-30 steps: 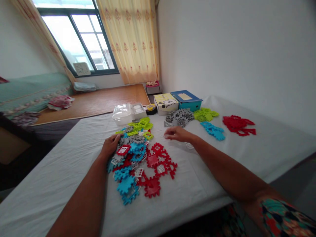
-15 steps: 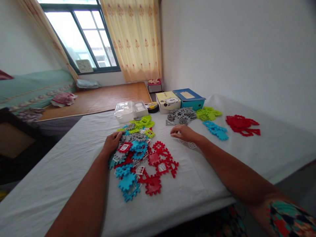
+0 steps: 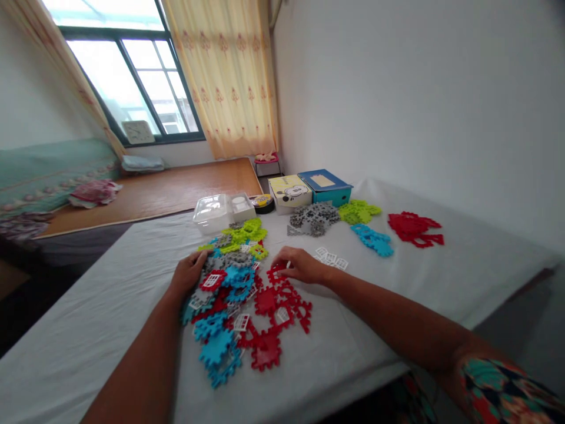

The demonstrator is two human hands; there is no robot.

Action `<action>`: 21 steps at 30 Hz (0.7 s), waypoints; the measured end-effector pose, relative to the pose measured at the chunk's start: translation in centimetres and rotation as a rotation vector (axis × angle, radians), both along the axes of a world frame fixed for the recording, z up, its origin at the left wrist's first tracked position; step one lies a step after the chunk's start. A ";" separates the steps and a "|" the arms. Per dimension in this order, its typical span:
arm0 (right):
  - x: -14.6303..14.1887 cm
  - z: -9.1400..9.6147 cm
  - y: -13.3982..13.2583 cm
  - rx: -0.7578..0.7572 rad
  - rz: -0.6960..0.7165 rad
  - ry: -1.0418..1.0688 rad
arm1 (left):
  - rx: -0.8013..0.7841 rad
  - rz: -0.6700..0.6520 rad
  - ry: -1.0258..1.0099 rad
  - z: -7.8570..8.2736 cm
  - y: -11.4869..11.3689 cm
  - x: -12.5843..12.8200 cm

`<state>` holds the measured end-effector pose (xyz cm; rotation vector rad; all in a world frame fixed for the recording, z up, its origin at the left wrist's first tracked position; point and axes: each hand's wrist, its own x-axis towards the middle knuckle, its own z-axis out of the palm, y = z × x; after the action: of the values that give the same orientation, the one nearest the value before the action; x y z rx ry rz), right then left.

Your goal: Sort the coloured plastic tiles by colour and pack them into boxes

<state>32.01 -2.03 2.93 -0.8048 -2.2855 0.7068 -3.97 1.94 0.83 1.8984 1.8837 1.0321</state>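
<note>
A mixed heap of flat toothed plastic pieces [image 3: 238,294] in red, blue, grey and green lies on the white sheet. My left hand [image 3: 190,272] rests on the heap's left edge, its fingers curled over grey pieces. My right hand [image 3: 300,266] lies at the heap's right side with its fingertips on a red piece [image 3: 276,274]. A few small white window-shaped pieces [image 3: 330,258] lie just right of that hand. Farther back are sorted piles: grey [image 3: 314,217], green [image 3: 358,211], blue [image 3: 372,238] and red [image 3: 414,228].
At the table's [image 3: 88,330] far edge stand a clear plastic container [image 3: 220,211], a yellow box [image 3: 288,191], a blue box [image 3: 325,185] and a tape roll [image 3: 263,202]. A white wall runs along the right. Beyond the table are a wooden platform, a window and curtains.
My right hand has pulled back left from beside the white window pieces to the red pieces at the heap's edge, leaving the white pieces on the sheet. My left hand stays on the heap.
</note>
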 end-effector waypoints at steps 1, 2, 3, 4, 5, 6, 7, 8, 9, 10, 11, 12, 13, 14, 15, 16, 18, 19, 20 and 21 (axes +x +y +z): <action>0.2 0.3 0.1 -0.045 -0.013 0.058 | -0.002 -0.001 0.005 0.0 0.1 -0.1; 0.7 0.6 0.3 -0.087 -0.032 0.116 | -0.004 -0.001 0.010 0.1 0.1 -0.2; 1.3 1.0 0.6 -0.119 -0.060 0.163 | -0.005 0.002 0.015 0.1 0.2 -0.2; 2.4 1.4 0.8 -0.138 -0.096 0.192 | -0.012 0.002 0.021 0.2 0.3 -0.3; 3.7 1.8 1.1 -0.141 -0.142 0.204 | -0.016 0.006 0.024 0.2 0.3 -0.4; 5.5 2.2 1.4 -0.131 -0.204 0.202 | -0.020 0.013 0.025 0.2 0.4 -0.5; 7.7 2.5 1.6 -0.114 -0.279 0.195 | -0.027 0.017 0.027 0.2 0.5 -0.5; 10.2 2.7 1.8 -0.093 -0.373 0.193 | -0.026 0.022 0.030 0.2 0.6 -0.6; 13.0 2.8 1.9 -0.068 -0.490 0.197 | -0.028 0.027 0.034 0.2 0.7 -0.7; 16.1 2.8 1.9 -0.048 -0.624 0.206 | -0.028 0.030 0.037 0.1 0.8 -0.8; 19.4 2.7 1.9 -0.023 -0.784 0.216 | -0.027 0.031 0.041 0.0 0.9 -0.9; 22.6 2.6 1.8 0.018 -0.962 0.213 | -0.026 0.031 0.044 -0.1 1.0 -1.0; 25.8 2.4 1.7 0.049 -1.139 0.206 | -0.023 0.030 0.049 -0.2 1.1 -1.1; 28.8 2.2 1.6 0.061 -1.289 0.200 | -0.022 0.030 0.055 -0.2 1.2 -1.2; 31.4 2.0 1.4 0.051 -1.389 0.162 | -0.021 0.029 0.063 -0.2 1.2 -1.2; 33.5 1.9 1.3 0.033 -1.451 0.110 | -0.022 0.027 0.071 -0.2 1.2 -1.1; 35.7 1.9 1.3 0.032 -1.512 -0.012 | -0.023 0.028 0.080 0.0 0.9 -0.9; 35.6 2.0 1.5 0.070 -1.524 -0.062 | -0.022 0.026 0.078 0.1 0.8 -0.7; 34.6 2.3 1.6 0.128 -1.517 -0.099 | -0.018 0.032 0.078 0.3 0.6 -0.4; 32.8 2.5 1.8 0.185 -1.478 -0.121 | -0.005 0.038 0.070 0.4 0.4 -0.2</action>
<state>64.86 -0.25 5.45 -2.0218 -1.1941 -0.2500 -4.17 2.33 1.20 1.9273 1.9658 0.9834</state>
